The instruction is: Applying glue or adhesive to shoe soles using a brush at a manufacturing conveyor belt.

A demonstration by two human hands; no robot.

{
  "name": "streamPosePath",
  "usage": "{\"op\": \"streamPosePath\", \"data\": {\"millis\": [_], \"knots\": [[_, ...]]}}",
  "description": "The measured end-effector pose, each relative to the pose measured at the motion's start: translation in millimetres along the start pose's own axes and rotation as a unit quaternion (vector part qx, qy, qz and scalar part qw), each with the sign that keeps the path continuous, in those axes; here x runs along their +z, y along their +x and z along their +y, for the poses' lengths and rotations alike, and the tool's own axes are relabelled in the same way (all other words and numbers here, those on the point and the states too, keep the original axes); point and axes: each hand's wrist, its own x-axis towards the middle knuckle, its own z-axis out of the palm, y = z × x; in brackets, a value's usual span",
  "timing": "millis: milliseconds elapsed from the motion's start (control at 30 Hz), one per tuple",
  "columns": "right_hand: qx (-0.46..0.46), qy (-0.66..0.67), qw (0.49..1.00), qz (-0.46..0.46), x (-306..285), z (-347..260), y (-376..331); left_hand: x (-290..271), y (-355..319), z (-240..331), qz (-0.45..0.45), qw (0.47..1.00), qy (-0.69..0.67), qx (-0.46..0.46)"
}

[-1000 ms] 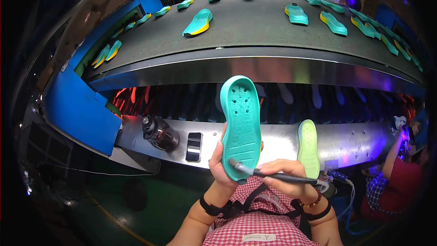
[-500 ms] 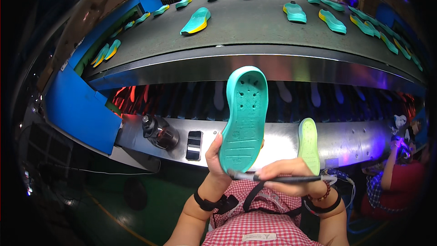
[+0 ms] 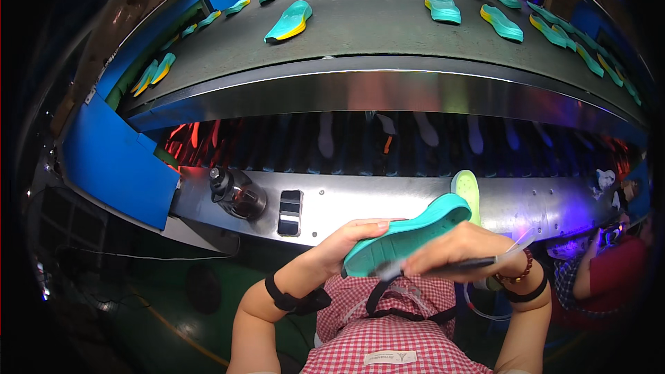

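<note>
My left hand grips a teal shoe sole by its lower end; the sole lies tilted, nearly flat, its far tip pointing up and to the right. My right hand is closed on a thin dark brush, and the brush head touches the sole's near edge. A pale green sole stands on the steel ledge just behind the teal one.
A grey conveyor belt curves across the top carrying several teal and yellow soles. A dark bottle and a black switch panel sit on the ledge. Blue panels stand at left. Another person in red sits at right.
The teal sole has dropped from upright, with its dotted face towards me, to nearly flat in my left hand. My right hand and the brush stay at its near end.
</note>
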Motion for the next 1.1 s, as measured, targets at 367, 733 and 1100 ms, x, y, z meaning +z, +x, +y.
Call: {"op": "streamPosePath", "data": {"millis": [367,733,1100], "knots": [[0.029,-0.087,0.996,-0.022,-6.6,17.4,-22.6,0.5,-3.5,0.0,0.008,0.998,0.043,-0.043],[0.070,-0.071,0.995,0.024,-10.4,34.9,-49.0,-12.9,-12.0,-6.1,0.051,0.998,0.037,0.011],[0.156,0.162,0.935,0.275,49.9,44.7,-18.7,-5.1,14.6,-30.3,0.000,0.985,-0.102,0.136]]}}
